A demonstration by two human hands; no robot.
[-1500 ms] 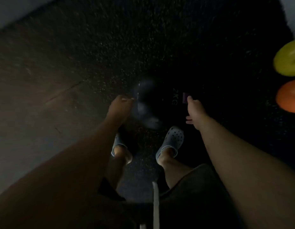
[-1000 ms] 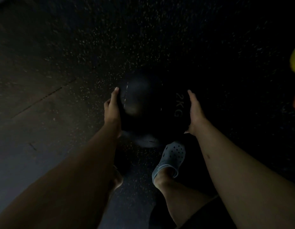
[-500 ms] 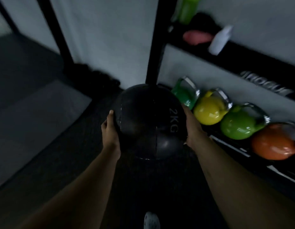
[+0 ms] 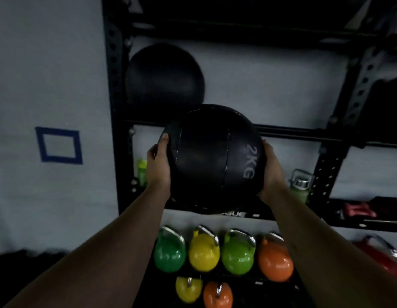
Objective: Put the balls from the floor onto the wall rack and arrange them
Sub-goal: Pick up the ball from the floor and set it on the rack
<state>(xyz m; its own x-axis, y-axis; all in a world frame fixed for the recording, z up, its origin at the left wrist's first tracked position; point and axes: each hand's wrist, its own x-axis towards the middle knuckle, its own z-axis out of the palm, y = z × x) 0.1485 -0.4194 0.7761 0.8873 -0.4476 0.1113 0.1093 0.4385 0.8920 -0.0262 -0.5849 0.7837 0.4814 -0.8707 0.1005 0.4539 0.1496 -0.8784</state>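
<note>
A black medicine ball marked 2KG [image 4: 212,158] is held up in front of the black wall rack [image 4: 114,90]. My left hand [image 4: 158,162] presses its left side and my right hand [image 4: 271,170] cups its right side. A second black ball [image 4: 164,80] rests on the rack's upper shelf at the far left, just above and left of the held ball. The shelf rail [image 4: 293,131] runs behind the held ball, with free shelf to the right of the resting ball.
Green, yellow, green and orange kettlebells [image 4: 203,254] line the low shelf, with two more [image 4: 217,294] below. A green bottle [image 4: 142,172] and a flask [image 4: 301,185] stand on the middle shelf. A blue tape square [image 4: 59,145] marks the grey wall on the left.
Both hands took the ball off the dark floor and lifted it to shelf height. My view swung up from the floor to the rack.
</note>
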